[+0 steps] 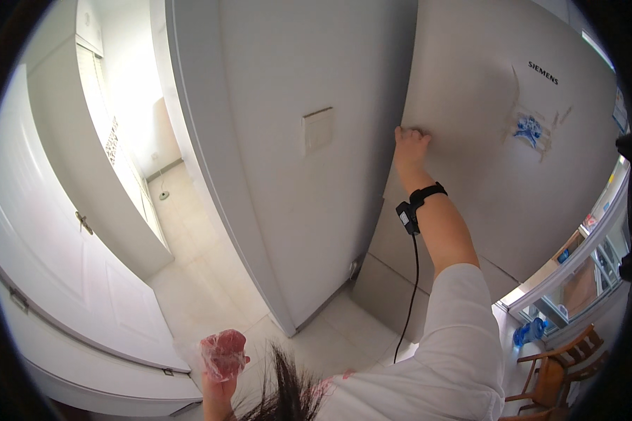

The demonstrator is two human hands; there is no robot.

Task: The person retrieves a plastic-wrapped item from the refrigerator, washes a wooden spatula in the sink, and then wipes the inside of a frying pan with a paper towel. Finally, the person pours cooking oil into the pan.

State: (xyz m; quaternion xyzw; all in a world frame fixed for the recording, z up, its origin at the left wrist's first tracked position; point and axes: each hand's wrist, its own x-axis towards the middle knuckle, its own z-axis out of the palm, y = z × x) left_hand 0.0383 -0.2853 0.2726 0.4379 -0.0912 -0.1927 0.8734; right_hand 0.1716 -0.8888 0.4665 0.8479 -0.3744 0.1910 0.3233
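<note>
My right hand [412,147] is at the left edge of a grey Siemens refrigerator door [468,173], its fingers curled against the edge; a black strap with a small device and cable [408,217] is round that wrist. Low in the picture my left hand [220,376] is raised, shut on a piece of red meat [224,350] in clear plastic wrap. The refrigerator door looks closed. A blue mark or sticker [528,130] with brownish residue around it is on the door.
A wall with a white switch plate [318,130] stands left of the refrigerator. Further left is a white door with a handle [84,223]. At the lower right are a wooden chair [550,376] and a blue water bottle [529,332].
</note>
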